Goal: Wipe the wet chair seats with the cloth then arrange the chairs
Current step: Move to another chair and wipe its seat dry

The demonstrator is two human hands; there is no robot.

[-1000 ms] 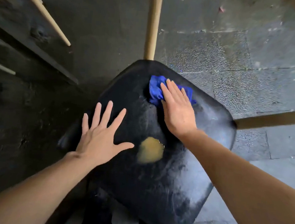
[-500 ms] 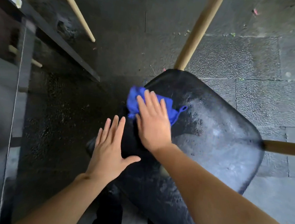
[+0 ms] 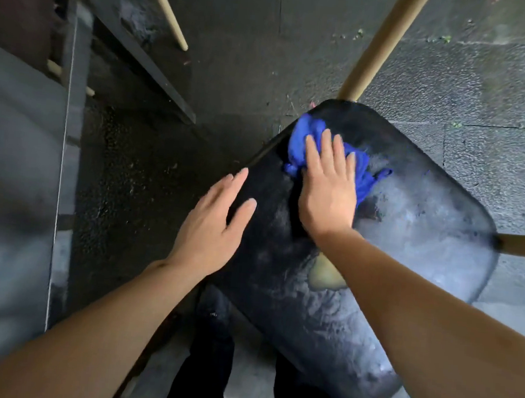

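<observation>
My right hand (image 3: 328, 195) presses flat, fingers straight, on the blue cloth (image 3: 300, 137) at the far corner of the wet black seat (image 3: 393, 248), my left hand (image 3: 216, 226) lies open at the seat's left edge, and around it I see damp grey paving (image 3: 488, 75) and pale wooden legs (image 3: 386, 41).

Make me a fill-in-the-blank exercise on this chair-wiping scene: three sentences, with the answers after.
1. The right hand presses a ____ cloth flat onto the chair seat.
2. The left hand, fingers straight, holds ____.
3. The tan spot on the seat lies right beside the ____ forearm.
Missing words: blue; nothing; right.
</observation>
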